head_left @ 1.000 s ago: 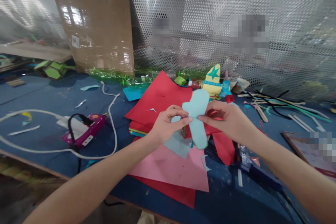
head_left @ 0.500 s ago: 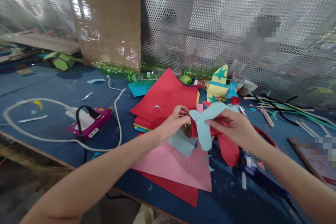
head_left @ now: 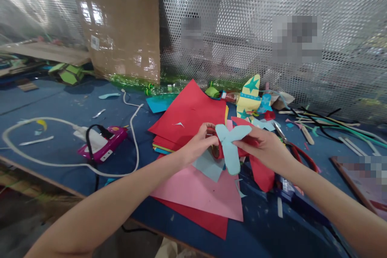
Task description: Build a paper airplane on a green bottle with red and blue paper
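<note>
My right hand [head_left: 267,145] pinches a light blue paper propeller [head_left: 231,151] with three rounded blades. Behind it lies a red paper-covered model plane [head_left: 262,172], its broad red wing sticking out below my right hand. My left hand [head_left: 207,139] has its fingers curled at the round, shiny end of the red body, apparently gripping it, though the propeller and fingers partly hide the contact. Under both hands are a light grey-blue sheet [head_left: 210,165] and a pink paper sheet [head_left: 199,193]. A stack of red paper [head_left: 193,109] lies just beyond my left hand.
To the right lie a blue glue gun [head_left: 299,201], red-handled scissors [head_left: 299,153] and several sticks. A purple power strip [head_left: 104,145] with a looping white cable is at left. A yellow paper piece with stars [head_left: 249,94], plastic bottles and a cardboard sheet [head_left: 121,28] stand behind.
The light blue propeller has turned and shifted slightly left in my right hand, so its three blades now face me more fully. My left hand stays nearly in place.
</note>
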The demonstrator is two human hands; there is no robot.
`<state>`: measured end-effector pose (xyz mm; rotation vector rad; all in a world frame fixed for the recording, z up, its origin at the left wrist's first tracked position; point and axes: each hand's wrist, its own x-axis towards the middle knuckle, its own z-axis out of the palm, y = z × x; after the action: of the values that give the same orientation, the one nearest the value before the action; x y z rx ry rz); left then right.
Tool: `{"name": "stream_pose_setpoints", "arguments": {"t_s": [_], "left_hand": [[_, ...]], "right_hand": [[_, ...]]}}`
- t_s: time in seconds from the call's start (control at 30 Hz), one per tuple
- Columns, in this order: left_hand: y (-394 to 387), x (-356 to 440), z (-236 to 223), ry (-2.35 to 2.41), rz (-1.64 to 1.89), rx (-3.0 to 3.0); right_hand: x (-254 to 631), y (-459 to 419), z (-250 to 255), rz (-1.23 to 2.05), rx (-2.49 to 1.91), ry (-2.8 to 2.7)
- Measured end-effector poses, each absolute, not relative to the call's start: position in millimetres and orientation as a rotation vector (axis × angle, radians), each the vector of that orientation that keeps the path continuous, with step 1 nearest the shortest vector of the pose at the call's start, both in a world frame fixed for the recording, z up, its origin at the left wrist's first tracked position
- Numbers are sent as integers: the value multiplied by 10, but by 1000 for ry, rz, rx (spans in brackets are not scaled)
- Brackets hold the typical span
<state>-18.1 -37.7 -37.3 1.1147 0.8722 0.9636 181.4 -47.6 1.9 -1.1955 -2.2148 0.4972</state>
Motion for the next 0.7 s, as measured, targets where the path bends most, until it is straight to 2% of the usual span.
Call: {"name": "stream_pose_setpoints", "arguments": {"t_s": [0.7], "left_hand": [[-373, -173, -365, 886, 931, 1132]], "right_hand": [[1800, -441, -39, 407, -1161, -2246]]}}
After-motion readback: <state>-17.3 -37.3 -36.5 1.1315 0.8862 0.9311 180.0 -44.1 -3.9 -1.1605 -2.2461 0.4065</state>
